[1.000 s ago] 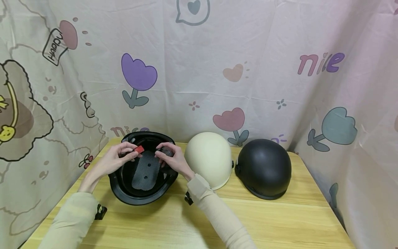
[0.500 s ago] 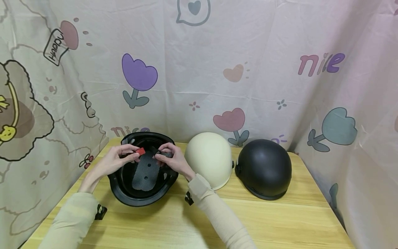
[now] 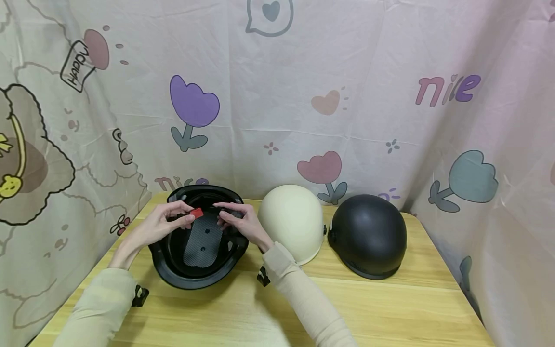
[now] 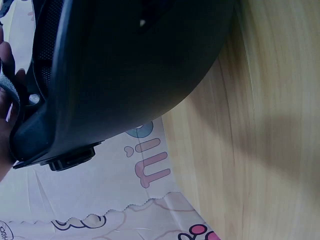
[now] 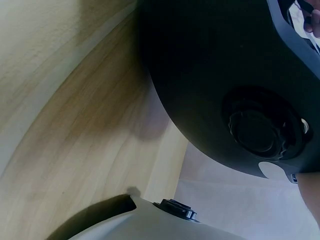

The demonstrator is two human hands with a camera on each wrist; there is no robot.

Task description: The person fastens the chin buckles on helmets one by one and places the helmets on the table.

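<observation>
- On the left part of the counter [image 3: 338, 308], the upturned helmet [image 3: 191, 282] rests on its crown, its hollow facing up, probably so both hands can reach inside.
- Over that hollow, the left hand [image 3: 161, 222] pinches a small red piece [image 3: 197, 212] between thumb and fingers, likely by its edge to leave the inner end free.
- Opposite, the right hand [image 3: 244, 222] has its index finger stretched out; whether its other fingers pinch anything dark, I cannot tell.
- To the right, the cream helmet [image 3: 289, 224] and the second black helmet [image 3: 368, 236] sit dome-up, seemingly parked aside.
</observation>
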